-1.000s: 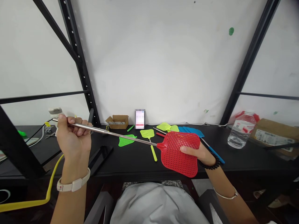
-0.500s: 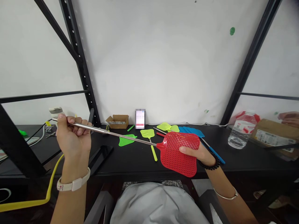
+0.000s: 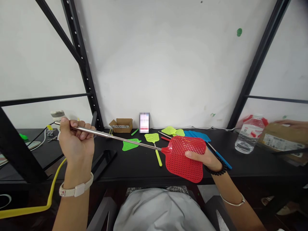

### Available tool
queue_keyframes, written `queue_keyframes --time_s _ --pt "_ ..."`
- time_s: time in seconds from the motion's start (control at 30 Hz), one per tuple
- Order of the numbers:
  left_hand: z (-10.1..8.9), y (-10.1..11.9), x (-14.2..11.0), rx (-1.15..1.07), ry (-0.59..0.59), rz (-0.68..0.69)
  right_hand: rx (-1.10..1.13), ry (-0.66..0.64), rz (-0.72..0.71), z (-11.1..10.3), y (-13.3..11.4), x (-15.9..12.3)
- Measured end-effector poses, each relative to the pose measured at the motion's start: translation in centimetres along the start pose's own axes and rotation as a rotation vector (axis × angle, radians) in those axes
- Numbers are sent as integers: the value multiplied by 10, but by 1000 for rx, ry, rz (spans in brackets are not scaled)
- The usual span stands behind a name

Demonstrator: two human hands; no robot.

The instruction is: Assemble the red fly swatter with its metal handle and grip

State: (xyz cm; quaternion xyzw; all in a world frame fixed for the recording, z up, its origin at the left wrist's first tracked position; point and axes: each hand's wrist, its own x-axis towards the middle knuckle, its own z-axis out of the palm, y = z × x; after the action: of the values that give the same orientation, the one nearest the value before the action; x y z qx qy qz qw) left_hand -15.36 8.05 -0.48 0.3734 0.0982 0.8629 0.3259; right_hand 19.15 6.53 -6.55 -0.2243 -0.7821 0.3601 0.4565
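Observation:
My left hand (image 3: 74,142) is closed round the far end of a long metal rod (image 3: 113,137), held above the black table (image 3: 139,163). The rod runs right into the neck of a red fly-swatter head (image 3: 186,157). My right hand (image 3: 207,159) grips that red head from beneath, thumb on its top face. On the table behind lie several loose swatter heads: green (image 3: 130,145), yellow-green (image 3: 152,137) and blue (image 3: 197,135), plus thin rods.
A small open cardboard box (image 3: 121,124) and a small card (image 3: 144,122) stand at the wall. A water bottle (image 3: 249,134) sits at the right beside a cardboard box (image 3: 279,138), where another person's hand (image 3: 292,123) rests. Black shelf posts rise on both sides; a yellow hose (image 3: 54,189) hangs left.
My hands and the red swatter have barely moved. Another person's hand came into view at the far right and now lies over the cardboard box.

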Motion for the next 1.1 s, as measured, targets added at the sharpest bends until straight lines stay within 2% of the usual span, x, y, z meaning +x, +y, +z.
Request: queue_keyframes --time_s 1.1 --pt "3 2 -2 3 -2 18 -43 4 7 -1 1 1"
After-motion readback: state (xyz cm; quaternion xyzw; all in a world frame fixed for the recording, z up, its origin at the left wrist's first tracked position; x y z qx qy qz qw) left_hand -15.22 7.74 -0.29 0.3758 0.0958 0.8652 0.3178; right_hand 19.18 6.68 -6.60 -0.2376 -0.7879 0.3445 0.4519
